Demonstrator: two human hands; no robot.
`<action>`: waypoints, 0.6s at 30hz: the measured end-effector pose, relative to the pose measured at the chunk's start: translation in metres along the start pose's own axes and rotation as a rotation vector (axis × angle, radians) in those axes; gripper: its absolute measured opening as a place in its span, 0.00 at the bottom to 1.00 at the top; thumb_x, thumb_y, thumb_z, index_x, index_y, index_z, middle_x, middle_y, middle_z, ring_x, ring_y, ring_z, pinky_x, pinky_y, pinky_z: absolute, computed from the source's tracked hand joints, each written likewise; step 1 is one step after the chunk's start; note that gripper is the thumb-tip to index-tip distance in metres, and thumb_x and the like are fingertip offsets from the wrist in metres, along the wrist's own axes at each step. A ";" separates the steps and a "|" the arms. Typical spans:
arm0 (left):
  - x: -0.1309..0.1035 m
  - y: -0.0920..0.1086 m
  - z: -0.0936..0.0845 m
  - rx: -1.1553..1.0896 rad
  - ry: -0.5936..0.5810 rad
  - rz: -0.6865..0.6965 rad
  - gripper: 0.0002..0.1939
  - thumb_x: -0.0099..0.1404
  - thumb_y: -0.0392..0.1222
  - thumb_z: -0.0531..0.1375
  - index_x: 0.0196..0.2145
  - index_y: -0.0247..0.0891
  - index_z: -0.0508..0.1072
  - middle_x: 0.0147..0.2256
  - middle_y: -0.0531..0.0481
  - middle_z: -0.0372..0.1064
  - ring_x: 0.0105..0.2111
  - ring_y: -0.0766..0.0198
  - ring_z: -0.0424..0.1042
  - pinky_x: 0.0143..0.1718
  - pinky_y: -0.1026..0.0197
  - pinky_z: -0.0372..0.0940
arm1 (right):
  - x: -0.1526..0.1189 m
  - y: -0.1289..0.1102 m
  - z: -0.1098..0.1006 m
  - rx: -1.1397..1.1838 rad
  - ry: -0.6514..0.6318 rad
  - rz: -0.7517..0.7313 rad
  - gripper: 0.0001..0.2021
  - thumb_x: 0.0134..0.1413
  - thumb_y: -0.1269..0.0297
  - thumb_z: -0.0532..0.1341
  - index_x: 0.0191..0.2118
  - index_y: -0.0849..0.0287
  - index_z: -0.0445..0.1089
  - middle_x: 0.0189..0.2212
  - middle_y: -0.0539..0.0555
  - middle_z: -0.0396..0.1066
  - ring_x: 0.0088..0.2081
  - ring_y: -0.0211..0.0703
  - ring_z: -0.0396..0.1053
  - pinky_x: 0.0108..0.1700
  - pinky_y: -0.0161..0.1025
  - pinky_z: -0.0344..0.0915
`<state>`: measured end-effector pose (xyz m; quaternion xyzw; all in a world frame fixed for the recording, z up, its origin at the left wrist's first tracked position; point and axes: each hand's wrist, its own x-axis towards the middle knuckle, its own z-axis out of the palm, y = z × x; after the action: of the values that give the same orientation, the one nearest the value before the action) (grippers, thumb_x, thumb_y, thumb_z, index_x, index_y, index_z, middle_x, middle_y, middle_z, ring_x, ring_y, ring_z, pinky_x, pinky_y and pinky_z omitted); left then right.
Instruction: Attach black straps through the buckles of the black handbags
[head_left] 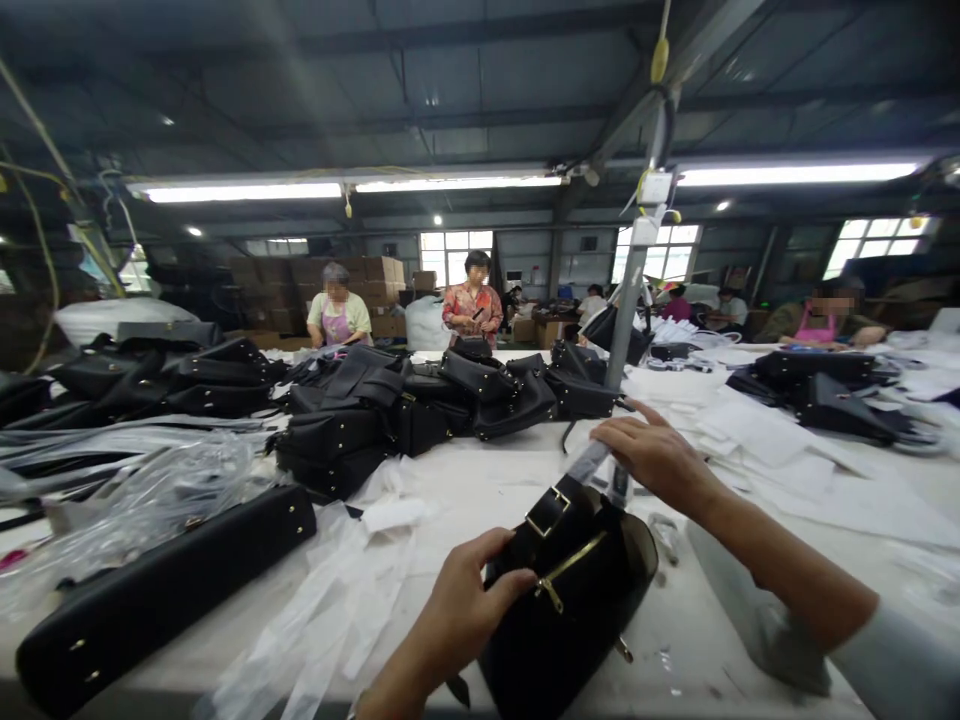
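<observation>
A black handbag [570,630] with a gold buckle and a gold zipper stands tilted on the table in front of me. Its left side is gripped by my left hand [461,605], the thumb lying beside the zip's end and the fingers behind the edge. Above the bag, my right hand [649,455] is closed round the top of its handle [587,462], which is wrapped in clear plastic. Part of the handle is hidden by the fingers. The bag's mouth gapes on the right, showing a pale lining.
Another black bag [180,590] lies on its side at left, beside crumpled clear plastic [172,490] and white wrapping strips [322,620]. Black bags [352,440] are heaped across the table. A metal post [628,320] rises behind my right hand. White sheets [772,430] lie at right. Several people work beyond.
</observation>
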<state>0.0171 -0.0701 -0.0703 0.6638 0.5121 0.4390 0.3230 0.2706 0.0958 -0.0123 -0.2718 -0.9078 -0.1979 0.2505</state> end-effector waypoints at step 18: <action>0.004 0.001 -0.035 0.183 0.055 0.059 0.10 0.68 0.39 0.60 0.46 0.42 0.79 0.41 0.47 0.74 0.43 0.55 0.72 0.47 0.57 0.66 | -0.022 -0.053 -0.018 0.367 0.154 0.001 0.25 0.59 0.63 0.63 0.62 0.47 0.65 0.59 0.54 0.69 0.60 0.54 0.67 0.66 0.56 0.56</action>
<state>-0.0140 -0.0675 -0.0542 0.6929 0.5391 0.4179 0.2338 0.2615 0.0376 -0.0219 -0.2060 -0.9067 -0.0494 0.3646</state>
